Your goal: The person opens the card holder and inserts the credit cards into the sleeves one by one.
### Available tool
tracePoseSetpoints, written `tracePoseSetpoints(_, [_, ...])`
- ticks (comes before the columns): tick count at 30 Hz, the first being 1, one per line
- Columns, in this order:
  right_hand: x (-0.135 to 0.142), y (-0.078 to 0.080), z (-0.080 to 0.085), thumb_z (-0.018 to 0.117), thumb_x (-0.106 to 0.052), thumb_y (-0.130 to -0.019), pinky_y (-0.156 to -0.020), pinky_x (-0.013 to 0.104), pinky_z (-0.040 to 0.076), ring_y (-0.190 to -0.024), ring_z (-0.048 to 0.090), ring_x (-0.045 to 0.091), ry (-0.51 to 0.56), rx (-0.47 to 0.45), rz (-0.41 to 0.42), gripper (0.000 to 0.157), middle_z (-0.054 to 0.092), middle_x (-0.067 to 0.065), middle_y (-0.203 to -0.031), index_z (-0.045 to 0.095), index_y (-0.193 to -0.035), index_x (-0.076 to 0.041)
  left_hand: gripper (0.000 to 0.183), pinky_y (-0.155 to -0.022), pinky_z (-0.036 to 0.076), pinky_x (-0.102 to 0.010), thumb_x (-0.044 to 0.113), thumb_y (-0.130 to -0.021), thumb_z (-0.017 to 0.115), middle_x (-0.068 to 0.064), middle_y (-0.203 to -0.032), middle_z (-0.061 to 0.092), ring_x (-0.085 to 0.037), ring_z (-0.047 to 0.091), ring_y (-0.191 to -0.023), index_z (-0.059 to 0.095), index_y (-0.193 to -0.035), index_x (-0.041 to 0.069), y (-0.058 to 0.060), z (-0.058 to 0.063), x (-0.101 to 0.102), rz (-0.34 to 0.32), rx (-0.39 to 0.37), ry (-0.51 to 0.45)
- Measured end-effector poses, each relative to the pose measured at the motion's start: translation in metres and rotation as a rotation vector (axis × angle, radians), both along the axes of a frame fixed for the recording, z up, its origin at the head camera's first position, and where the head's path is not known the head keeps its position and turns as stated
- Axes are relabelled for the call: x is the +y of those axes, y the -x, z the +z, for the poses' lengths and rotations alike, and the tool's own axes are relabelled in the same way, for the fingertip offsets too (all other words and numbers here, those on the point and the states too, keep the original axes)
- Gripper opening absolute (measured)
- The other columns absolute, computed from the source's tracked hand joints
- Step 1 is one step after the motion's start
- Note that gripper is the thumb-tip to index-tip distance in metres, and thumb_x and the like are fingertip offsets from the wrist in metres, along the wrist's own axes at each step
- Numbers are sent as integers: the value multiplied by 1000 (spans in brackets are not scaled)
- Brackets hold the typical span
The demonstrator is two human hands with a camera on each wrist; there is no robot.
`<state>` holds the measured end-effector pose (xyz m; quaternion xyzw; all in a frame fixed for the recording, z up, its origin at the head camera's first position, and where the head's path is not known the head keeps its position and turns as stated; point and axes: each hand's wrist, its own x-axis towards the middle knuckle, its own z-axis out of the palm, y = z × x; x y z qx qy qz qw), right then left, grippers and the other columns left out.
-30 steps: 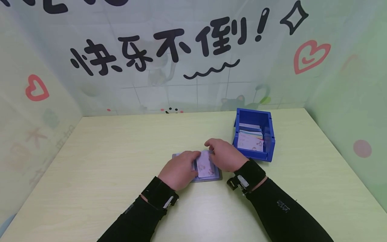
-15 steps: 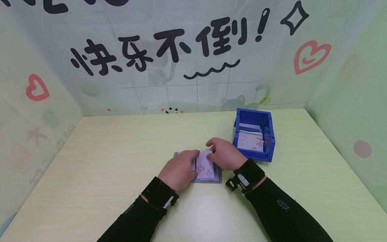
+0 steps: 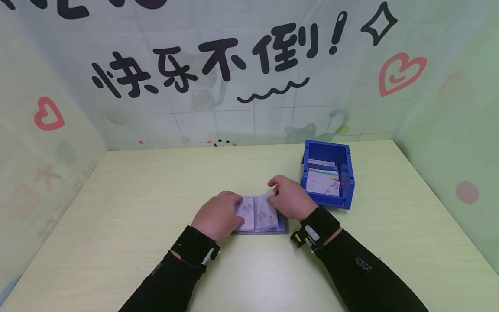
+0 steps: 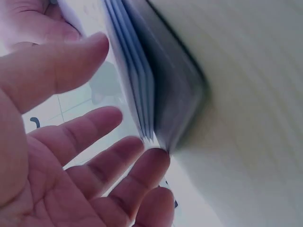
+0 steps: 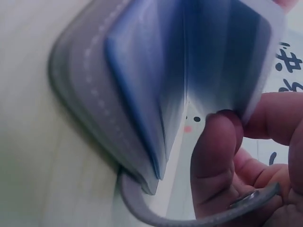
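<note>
A small card holder (image 3: 258,231) with a grey cover and clear plastic sleeve pages lies opened on the table in the head view. Pale, flower-patterned cards show in its pages. My right hand (image 3: 290,200) pinches the far corner of the right-hand sleeve page (image 5: 227,56) between thumb and finger, lifting it off the pages beneath. A grey strap with a metal snap (image 5: 244,198) hangs by that hand. At the holder's left side is my left hand (image 3: 218,215); in the left wrist view its loosely extended fingers (image 4: 149,172) reach the edges of the stacked pages.
A blue plastic bin (image 3: 346,201) stands just beyond my right hand, with several cards (image 3: 322,183) standing in it. The pale wooden table (image 3: 128,208) is bordered by a printed cloth backdrop (image 3: 218,125) at the back and sides.
My left hand has moved left off the middle of the holder, uncovering the left page. My right hand now raises the right page's corner, having only lain by its edge before.
</note>
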<state>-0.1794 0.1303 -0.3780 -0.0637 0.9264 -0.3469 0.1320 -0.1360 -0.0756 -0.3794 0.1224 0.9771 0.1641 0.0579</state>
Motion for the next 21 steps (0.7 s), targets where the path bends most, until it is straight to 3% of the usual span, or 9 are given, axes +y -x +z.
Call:
tracePoseSetpoints(7, [-2, -2, -1, 65, -17, -101, -105, 47, 54, -117, 64, 28, 51, 62, -4, 40, 67, 13, -135, 61, -139, -7, 47, -103, 55, -42, 27, -93, 80, -13, -138, 66, -25, 67, -109, 70, -133, 4, 0, 1, -3, -3, -19, 15])
tracePoseSetpoints(15, [-5, -5, 1, 65, -21, -104, -90, 37, 59, -103, 66, 22, 99, 78, 56, 32, 72, 8, -122, 68, -133, -9, 46, -105, 55, -42, 27, -94, 79, -13, -138, 66, -25, 66, -111, 70, -133, 5, 1, 2, -4, 2, -34, 8])
tracePoseSetpoints(21, [-8, -8, 4, 56, -18, -108, -103, 44, 56, -120, 67, 23, 89, 105, 94, 34, 71, 8, -135, 68, -137, -7, 39, -107, 53, -43, 20, -96, 75, -11, -136, 67, -24, 65, -115, 71, -131, 4, 4, 2, -7, 5, -44, -31])
